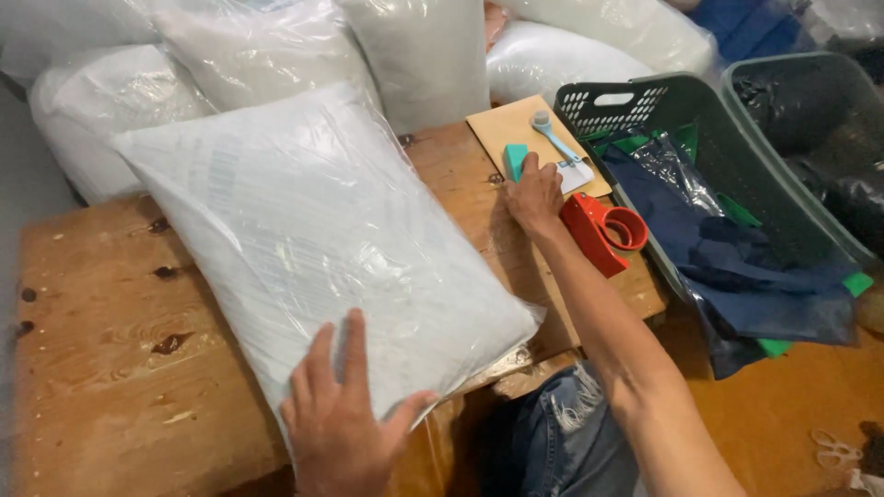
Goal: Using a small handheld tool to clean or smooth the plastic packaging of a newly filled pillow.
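On wooden worktop (110, 368): left hand (345, 414) flat on bagged pillow (304, 230), fingers spread; right hand (534, 195) fingers pinching small teal block (515, 159), beside red tape dispenser (603, 230).

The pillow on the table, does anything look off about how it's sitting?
Yes. The bagged pillow lies askew, its near corner hanging past the wooden table's front edge, where the left hand presses it. The right hand grips a teal object.

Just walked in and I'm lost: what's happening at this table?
A person presses their left hand flat on a plastic-wrapped pillow lying on the wooden table. Their right hand grips a small teal block on a cardboard sheet, beside a red tape dispenser. A green basket holds dark blue fabric.
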